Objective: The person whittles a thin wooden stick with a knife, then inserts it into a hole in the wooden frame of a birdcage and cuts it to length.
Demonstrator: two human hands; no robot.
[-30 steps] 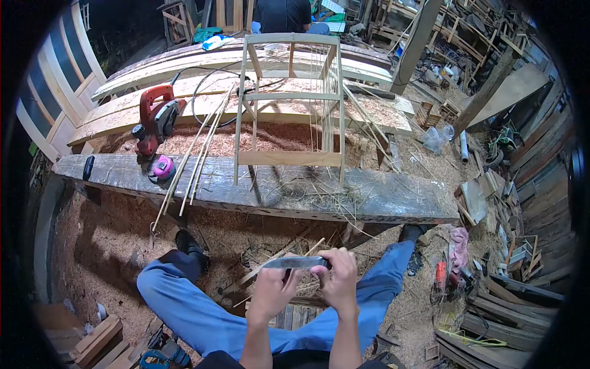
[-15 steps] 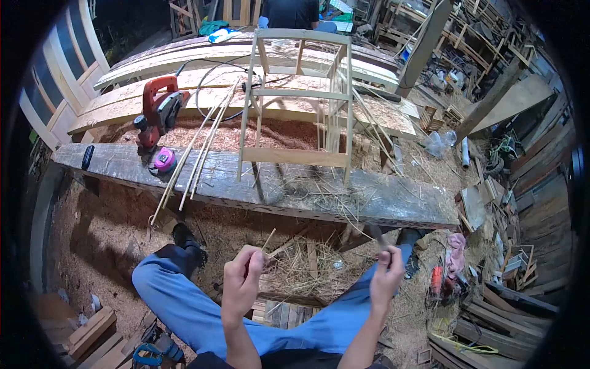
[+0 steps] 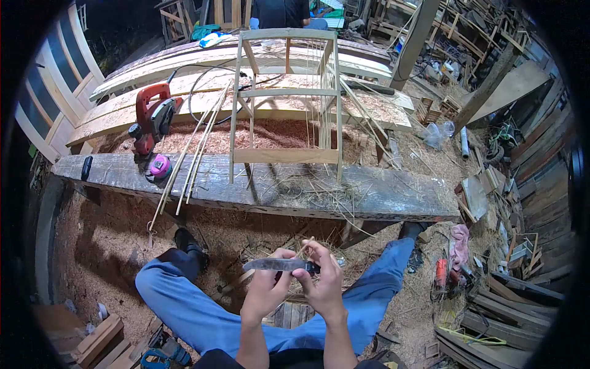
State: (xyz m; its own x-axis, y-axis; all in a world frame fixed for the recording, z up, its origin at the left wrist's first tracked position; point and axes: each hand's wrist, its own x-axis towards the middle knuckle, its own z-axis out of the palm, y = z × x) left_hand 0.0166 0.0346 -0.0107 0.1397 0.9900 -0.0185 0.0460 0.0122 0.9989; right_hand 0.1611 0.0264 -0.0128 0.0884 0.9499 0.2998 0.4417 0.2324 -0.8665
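Observation:
Over my lap my two hands are close together. My right hand (image 3: 324, 288) is closed round the dark handle of a knife (image 3: 270, 264), whose broad grey blade points left across the front of my left hand. My left hand (image 3: 264, 295) is closed on a thin wooden strip (image 3: 302, 248), whose end shows between the hands near the right fingertips. Part of the strip is hidden by fingers and blade. Beyond them, a slatted wooden frame (image 3: 289, 156) stands on the weathered plank bench (image 3: 393, 194). Several long thin strips (image 3: 195, 163) lean across the bench to its left.
On the bench lie a pink tape measure (image 3: 160, 166) and a small black object (image 3: 87, 167). A red electric planer (image 3: 150, 117) sits behind. Long boards (image 3: 110, 115) with shavings lie further back, near a seated person (image 3: 279, 13). A red power tool (image 3: 441, 272) lies at the right.
My right hand has brought the knife left and inward to my left hand, which has moved slightly right and down with the strip. The view has shifted a little.

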